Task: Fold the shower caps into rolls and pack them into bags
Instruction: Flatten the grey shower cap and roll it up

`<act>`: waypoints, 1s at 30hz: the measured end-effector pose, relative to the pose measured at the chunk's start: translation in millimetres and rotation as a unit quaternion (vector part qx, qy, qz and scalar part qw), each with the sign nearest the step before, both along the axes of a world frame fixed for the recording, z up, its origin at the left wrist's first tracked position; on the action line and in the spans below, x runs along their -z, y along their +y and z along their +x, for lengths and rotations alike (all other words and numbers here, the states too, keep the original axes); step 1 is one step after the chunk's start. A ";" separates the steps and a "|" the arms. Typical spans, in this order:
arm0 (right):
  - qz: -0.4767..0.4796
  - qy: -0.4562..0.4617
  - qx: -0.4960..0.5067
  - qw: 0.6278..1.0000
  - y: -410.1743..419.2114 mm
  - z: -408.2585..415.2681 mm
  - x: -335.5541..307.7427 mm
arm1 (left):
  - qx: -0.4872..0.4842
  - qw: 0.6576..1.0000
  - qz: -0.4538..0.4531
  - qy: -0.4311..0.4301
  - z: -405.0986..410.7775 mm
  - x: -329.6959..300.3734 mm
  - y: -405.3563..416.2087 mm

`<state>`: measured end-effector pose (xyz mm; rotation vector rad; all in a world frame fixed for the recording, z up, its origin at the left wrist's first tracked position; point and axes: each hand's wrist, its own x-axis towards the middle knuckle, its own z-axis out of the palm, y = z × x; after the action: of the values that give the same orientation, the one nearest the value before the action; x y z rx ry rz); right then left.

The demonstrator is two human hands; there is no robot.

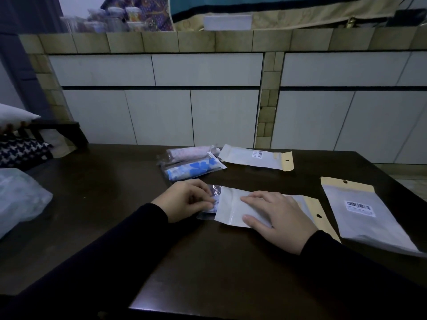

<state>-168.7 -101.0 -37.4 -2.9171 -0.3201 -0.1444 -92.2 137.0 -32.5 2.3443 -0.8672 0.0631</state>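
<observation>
A white bag (233, 207) with a tan header lies flat on the dark table (111, 192) in front of me. My right hand (277, 215) rests flat on it, fingers straight. My left hand (187, 199) pinches the end of a rolled shower cap (213, 194) that sticks out of the bag's left opening. The rest of the roll is hidden inside the bag. Behind lie two packed clear bags, one with a blue-flowered roll (194, 169) and one with a pale pink roll (191, 152).
Two more white bags lie on the table, one at the back (254, 157) and a larger one at the right (367, 215). A clear plastic heap (18, 199) sits at the left edge. A tiled cabinet front (208, 100) rises behind the table.
</observation>
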 end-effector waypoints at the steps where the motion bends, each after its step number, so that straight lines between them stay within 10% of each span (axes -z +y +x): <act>1: -0.003 0.002 0.001 1.000 1.0 0.1 0.3 | 0.006 1.000 -0.005 0.021 -0.9 -0.6 -1.6; 16: -0.033 -0.007 0.013 0.999 13.2 -1.7 -0.3 | -0.032 0.998 -0.045 0.034 -3.4 6.8 -10.0; 30: -0.037 -0.011 0.016 0.999 8.4 -6.4 -5.7 | 0.023 0.970 -0.080 0.229 5.9 -2.4 -0.8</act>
<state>-175.2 -92.6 -31.7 -2.9972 -0.2894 -0.1741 -86.3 136.2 -30.1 2.0642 -0.6554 -0.3989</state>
